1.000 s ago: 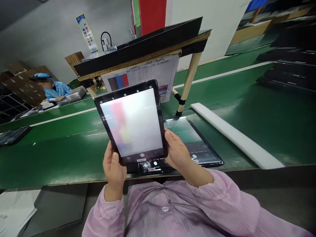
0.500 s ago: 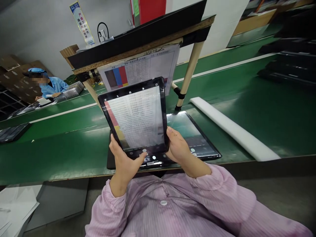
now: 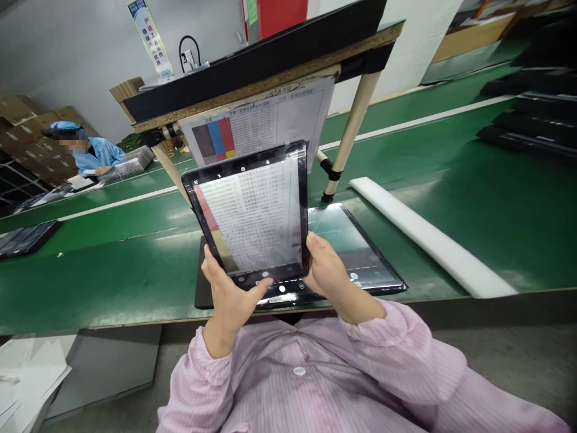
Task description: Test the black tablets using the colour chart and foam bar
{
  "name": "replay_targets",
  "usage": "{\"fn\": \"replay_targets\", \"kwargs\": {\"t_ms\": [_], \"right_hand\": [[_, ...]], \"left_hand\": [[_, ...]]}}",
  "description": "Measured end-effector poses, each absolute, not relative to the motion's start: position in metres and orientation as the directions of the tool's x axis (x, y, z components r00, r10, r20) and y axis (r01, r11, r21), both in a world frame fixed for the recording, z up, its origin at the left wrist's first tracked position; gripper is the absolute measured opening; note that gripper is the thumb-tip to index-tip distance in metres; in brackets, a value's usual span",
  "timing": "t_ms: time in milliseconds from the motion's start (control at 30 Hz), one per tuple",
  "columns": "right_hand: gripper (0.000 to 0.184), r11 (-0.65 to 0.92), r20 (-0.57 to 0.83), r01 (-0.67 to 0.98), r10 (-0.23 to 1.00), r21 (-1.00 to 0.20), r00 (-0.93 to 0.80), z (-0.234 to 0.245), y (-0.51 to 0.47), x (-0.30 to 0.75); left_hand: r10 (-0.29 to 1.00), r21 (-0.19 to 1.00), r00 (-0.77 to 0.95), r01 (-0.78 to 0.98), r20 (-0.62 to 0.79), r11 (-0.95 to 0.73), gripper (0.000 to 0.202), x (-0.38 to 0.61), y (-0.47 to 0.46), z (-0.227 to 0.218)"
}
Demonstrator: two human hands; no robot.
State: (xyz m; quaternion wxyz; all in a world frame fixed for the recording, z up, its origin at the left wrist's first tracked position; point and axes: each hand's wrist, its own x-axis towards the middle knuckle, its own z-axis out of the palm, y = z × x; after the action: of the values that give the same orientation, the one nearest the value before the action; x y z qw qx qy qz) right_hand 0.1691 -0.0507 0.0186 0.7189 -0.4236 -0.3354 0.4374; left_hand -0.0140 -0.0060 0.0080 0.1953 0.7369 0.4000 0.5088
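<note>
A black-framed tablet [image 3: 252, 216] is held up and tilted before me, its lit screen showing a camera picture of printed rows and colour blocks. My left hand [image 3: 232, 297] grips its lower left edge, the thumb by the lower bezel. Around the lower right edge my right hand [image 3: 329, 267] is closed. Behind the tablet hangs a printed test chart [image 3: 256, 129] with grey, blue, red and yellow blocks, partly covered by it. Below, other tablets lie flat on the bench; the right one [image 3: 356, 240] has a lit screen, and the rest are mostly hidden.
A wooden-edged shelf [image 3: 270, 78] on pipe legs [image 3: 354, 129] holds the chart. On the green bench [image 3: 112, 276] lies a white foam strip [image 3: 428, 237]; dark stacked devices [image 3: 532, 126] stand right. At far left, a person in blue [image 3: 97, 153] sits near cardboard boxes [image 3: 27, 132].
The tablet has shifted very slightly to the right, and the left thumb with it. Both hands keep their hold. The whole view has moved a little too.
</note>
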Motion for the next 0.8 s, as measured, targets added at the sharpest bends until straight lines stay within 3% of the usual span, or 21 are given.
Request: {"fn": "replay_targets", "kwargs": {"t_ms": [67,133,200,267,467,600,800], "right_hand": [[0.059,0.253,0.118,-0.327,0.917,-0.91,0.381,0.018,-0.051,0.169],[0.06,0.247,0.129,-0.292,0.92,-0.924,0.369,0.017,-0.053,0.169],[0.059,0.249,0.148,-0.249,0.92,-0.936,0.363,0.02,-0.058,0.168],[0.059,0.286,0.217,-0.155,0.909,-0.946,0.355,0.027,-0.063,0.169],[0.07,0.449,0.517,0.353,0.847,-0.821,0.123,0.072,-0.064,0.174],[0.071,0.491,0.558,0.489,0.83,-0.721,-0.009,0.097,-0.051,0.183],[0.074,0.453,0.584,0.593,0.811,-0.666,0.036,0.095,-0.042,0.185]], "left_hand": [[0.828,0.8,0.118,0.218,0.547,-0.56,0.113,-0.016,-0.004,0.009],[0.904,0.906,0.07,-0.078,0.422,-0.417,0.082,-0.02,0.0,0.012],[0.972,0.92,0.084,-0.349,0.22,-0.178,0.062,-0.026,0.004,0.015],[0.987,0.88,0.148,-0.474,0.056,0.021,0.056,-0.031,0.006,0.018],[0.974,0.824,0.225,-0.546,-0.029,0.151,0.046,-0.036,0.002,0.015],[0.975,0.802,0.217,-0.571,-0.055,0.173,0.047,-0.039,-0.002,0.009],[0.963,0.793,0.255,-0.569,-0.084,0.22,0.046,-0.048,-0.003,0.004]]}}
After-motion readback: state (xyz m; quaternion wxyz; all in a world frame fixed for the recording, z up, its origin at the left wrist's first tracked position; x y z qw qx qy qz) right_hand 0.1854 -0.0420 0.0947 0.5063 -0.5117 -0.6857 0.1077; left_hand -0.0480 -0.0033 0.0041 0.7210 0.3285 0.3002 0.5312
